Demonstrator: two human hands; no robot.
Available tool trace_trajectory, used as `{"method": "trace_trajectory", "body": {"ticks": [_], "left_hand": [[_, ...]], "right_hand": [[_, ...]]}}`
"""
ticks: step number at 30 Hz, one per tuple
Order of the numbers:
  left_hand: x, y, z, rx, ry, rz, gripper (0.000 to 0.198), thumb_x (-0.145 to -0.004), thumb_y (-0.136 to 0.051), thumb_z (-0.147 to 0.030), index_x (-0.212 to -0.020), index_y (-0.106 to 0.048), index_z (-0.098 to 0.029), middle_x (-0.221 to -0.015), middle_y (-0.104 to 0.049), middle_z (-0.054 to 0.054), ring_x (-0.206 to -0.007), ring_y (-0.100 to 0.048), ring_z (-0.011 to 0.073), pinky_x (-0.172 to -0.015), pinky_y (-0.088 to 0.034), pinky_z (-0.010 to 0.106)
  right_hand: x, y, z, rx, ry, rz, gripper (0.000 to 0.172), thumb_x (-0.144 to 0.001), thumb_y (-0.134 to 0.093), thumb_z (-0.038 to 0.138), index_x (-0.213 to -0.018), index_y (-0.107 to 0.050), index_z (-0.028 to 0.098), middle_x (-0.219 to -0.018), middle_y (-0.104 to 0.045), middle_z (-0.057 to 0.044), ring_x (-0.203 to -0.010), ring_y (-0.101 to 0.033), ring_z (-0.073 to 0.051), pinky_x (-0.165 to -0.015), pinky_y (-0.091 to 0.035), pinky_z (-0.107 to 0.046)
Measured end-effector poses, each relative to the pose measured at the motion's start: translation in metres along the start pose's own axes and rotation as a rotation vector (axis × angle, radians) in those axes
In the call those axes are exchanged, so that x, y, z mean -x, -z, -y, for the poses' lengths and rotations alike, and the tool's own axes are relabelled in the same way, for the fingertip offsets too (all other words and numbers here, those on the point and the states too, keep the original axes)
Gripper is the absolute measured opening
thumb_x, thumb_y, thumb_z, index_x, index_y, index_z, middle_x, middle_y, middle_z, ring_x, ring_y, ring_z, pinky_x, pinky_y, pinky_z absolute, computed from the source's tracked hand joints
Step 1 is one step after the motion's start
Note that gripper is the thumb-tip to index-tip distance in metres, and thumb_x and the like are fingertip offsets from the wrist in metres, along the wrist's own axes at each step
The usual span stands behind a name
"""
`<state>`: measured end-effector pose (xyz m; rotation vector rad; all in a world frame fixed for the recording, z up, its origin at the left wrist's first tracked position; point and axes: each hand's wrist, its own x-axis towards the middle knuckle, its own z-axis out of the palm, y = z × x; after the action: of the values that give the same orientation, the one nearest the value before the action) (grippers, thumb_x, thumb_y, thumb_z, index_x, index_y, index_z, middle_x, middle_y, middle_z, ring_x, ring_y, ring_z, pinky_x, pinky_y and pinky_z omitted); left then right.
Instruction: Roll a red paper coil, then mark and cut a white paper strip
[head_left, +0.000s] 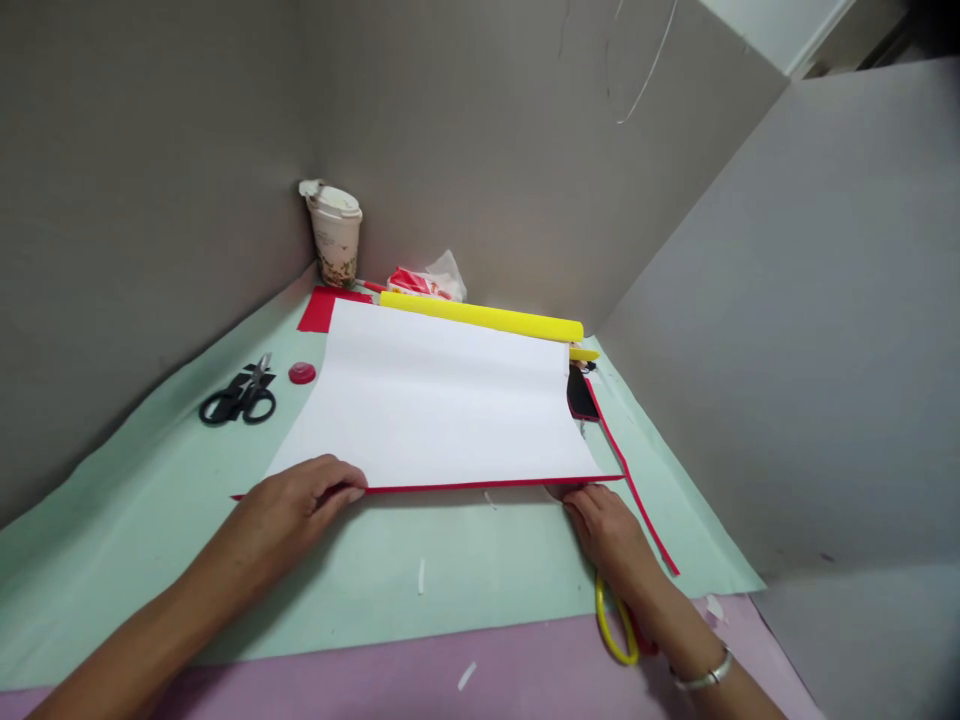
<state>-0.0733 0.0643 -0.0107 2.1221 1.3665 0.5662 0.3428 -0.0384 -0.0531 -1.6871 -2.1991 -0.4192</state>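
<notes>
Paper, a large white sheet (442,400), lay flat on a red sheet (319,310) whose thin edge showed along the near side, both resting on a pale green cover (465,580). The left hand (300,492) lay at the near left corner, fingers stretched out together and pressed flat on the edge. The right hand (609,530) met the near right corner with bent fingertips touching the edge; whether it pinched the paper could not be told. The sheet thus spread away from both hands, between them and the far wall. Yellow-handled scissors (611,630) lay under the right wrist, which wore a silver bracelet (703,678). Black scissors (238,400) and a red cap (302,373) sat left of the sheet. A yellow roll (480,315) lay along its far edge, and a lidded cup (335,235) stood in the corner.
</notes>
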Motion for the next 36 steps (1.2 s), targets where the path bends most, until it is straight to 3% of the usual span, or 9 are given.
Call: {"method": "trace_trajectory", "body": {"ticks": [3,7,10,13,18,21,25,29,36], "left_hand": [[0.001,0.001,0.001,0.004,0.027,0.048,0.032,-0.091,-0.049,-0.052,-0.092,-0.072,-0.030,-0.099,-0.077,0.003,-0.092,-0.070,0.0265,-0.079,-0.050,0.034],[0.000,0.002,0.003,-0.006,0.034,0.109,0.032,-0.090,-0.049,-0.053,-0.091,-0.071,-0.029,-0.097,-0.077,0.003,-0.090,-0.070,0.0266,-0.079,-0.050,0.035],[0.001,-0.001,0.001,-0.002,0.000,0.116,0.032,-0.091,-0.048,-0.051,-0.090,-0.071,-0.029,-0.095,-0.077,0.003,-0.088,-0.070,0.0259,-0.078,-0.050,0.033],[0.003,-0.005,-0.004,0.001,-0.031,0.126,0.031,-0.091,-0.047,-0.048,-0.089,-0.071,-0.028,-0.093,-0.077,0.003,-0.086,-0.070,0.0253,-0.076,-0.050,0.033],[0.006,-0.007,-0.012,-0.019,-0.043,0.142,0.027,-0.090,-0.047,-0.040,-0.088,-0.070,-0.027,-0.091,-0.076,0.003,-0.082,-0.069,0.0236,-0.073,-0.049,0.032],[0.005,-0.006,-0.012,0.001,-0.050,0.149,0.024,-0.090,-0.047,-0.035,-0.086,-0.070,-0.027,-0.089,-0.076,0.001,-0.081,-0.068,0.0220,-0.073,-0.048,0.030],[0.003,-0.007,-0.009,0.025,-0.068,0.173,0.021,-0.088,-0.048,-0.030,-0.081,-0.068,-0.026,-0.086,-0.074,0.001,-0.080,-0.067,0.0209,-0.074,-0.047,0.029],[0.003,-0.009,-0.007,0.030,-0.077,0.200,0.020,-0.087,-0.047,-0.025,-0.081,-0.066,-0.025,-0.087,-0.072,0.002,-0.084,-0.066,0.0213,-0.077,-0.047,0.031],[0.005,-0.009,-0.009,0.046,-0.080,0.235,0.021,-0.088,-0.046,-0.025,-0.081,-0.066,-0.024,-0.087,-0.070,0.004,-0.088,-0.064,0.0225,-0.080,-0.047,0.034]], "right_hand": [[-0.002,0.009,-0.007,-0.071,-0.049,0.013,0.022,-0.101,-0.049,0.018,-0.096,-0.070,0.020,-0.090,-0.071,-0.009,-0.087,-0.067,-0.025,-0.075,-0.055,-0.038],[-0.005,0.038,-0.002,-0.203,-0.140,-0.047,0.014,-0.100,-0.055,0.023,-0.098,-0.069,0.023,-0.094,-0.073,-0.008,-0.088,-0.069,-0.025,-0.079,-0.057,-0.041],[-0.021,0.063,0.013,-0.273,-0.163,-0.162,0.010,-0.099,-0.058,0.026,-0.098,-0.069,0.025,-0.093,-0.074,-0.007,-0.087,-0.070,-0.024,-0.077,-0.058,-0.041],[-0.059,0.071,0.044,-0.384,-0.048,-0.161,0.014,-0.100,-0.057,0.025,-0.104,-0.071,0.025,-0.097,-0.076,-0.008,-0.091,-0.071,-0.025,-0.081,-0.058,-0.041],[-0.162,0.028,0.122,-0.502,0.333,-0.023,0.022,-0.101,-0.055,0.021,-0.118,-0.069,0.019,-0.115,-0.073,-0.012,-0.106,-0.067,-0.024,-0.093,-0.057,-0.040],[-0.229,-0.009,0.172,-0.407,0.454,0.140,0.025,-0.104,-0.052,0.020,-0.123,-0.066,0.014,-0.125,-0.069,-0.013,-0.110,-0.064,-0.024,-0.097,-0.054,-0.039],[-0.295,-0.048,0.222,-0.308,0.508,0.234,0.027,-0.107,-0.043,0.016,-0.125,-0.062,0.014,-0.125,-0.066,-0.011,-0.111,-0.061,-0.022,-0.092,-0.052,-0.033],[-0.323,-0.074,0.243,-0.268,0.507,0.263,0.026,-0.105,-0.041,0.011,-0.114,-0.065,0.012,-0.113,-0.068,-0.012,-0.103,-0.062,-0.024,-0.083,-0.052,-0.033],[-0.324,-0.102,0.246,-0.243,0.515,0.302,0.023,-0.101,-0.046,0.004,-0.104,-0.068,0.013,-0.110,-0.070,-0.011,-0.099,-0.062,-0.022,-0.080,-0.050,-0.029]]}}
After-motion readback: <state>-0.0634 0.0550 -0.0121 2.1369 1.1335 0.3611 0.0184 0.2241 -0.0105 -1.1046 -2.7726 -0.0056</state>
